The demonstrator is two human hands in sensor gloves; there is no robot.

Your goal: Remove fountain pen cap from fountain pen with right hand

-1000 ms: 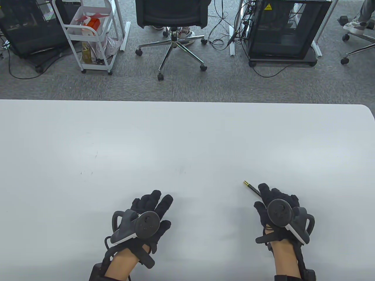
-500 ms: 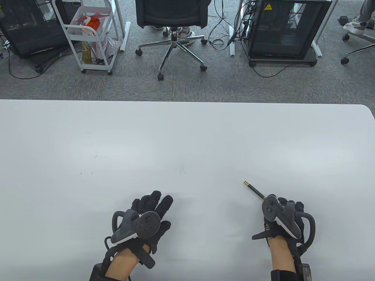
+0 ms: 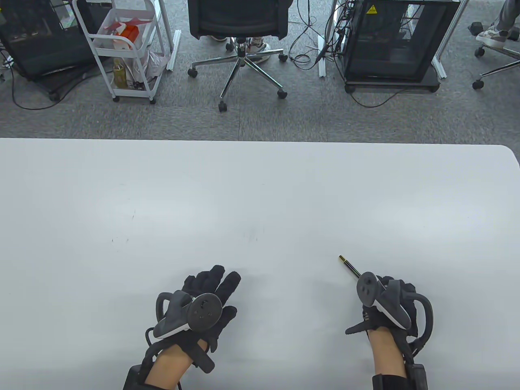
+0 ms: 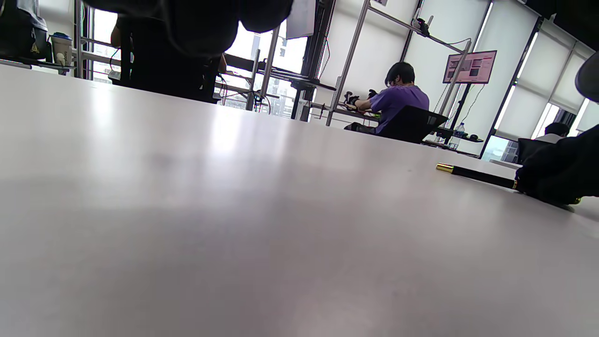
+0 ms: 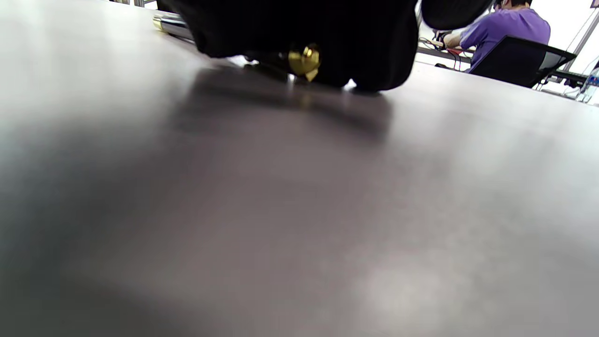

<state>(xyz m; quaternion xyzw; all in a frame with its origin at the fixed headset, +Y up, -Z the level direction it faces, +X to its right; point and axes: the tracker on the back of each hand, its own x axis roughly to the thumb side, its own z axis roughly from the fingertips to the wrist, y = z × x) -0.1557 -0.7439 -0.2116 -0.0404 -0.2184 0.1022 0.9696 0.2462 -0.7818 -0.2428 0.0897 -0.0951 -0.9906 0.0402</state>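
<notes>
A thin black fountain pen [image 3: 348,266] with a gold end lies on the white table [image 3: 260,195] at the front right, pointing up-left. My right hand [image 3: 400,289] is curled over its near part and grips it; the fingers are hidden under the tracker. In the right wrist view my gloved fingers [image 5: 327,32] wrap the pen low over the table, with a gold end piece [image 5: 304,60] showing below them. The left wrist view shows the pen [image 4: 475,174] running into my right hand [image 4: 559,173]. I cannot tell which end bears the cap. My left hand [image 3: 211,282] rests flat on the table, fingers spread, empty.
Beyond the table's far edge stand an office chair [image 3: 239,24], a white cart [image 3: 122,48] and a black cabinet [image 3: 390,40]. A person in purple [image 4: 398,100] sits at another desk in the background.
My right hand has rolled onto its side and closed around the pen. The pen's free end has shifted slightly toward me. The left hand has not moved.
</notes>
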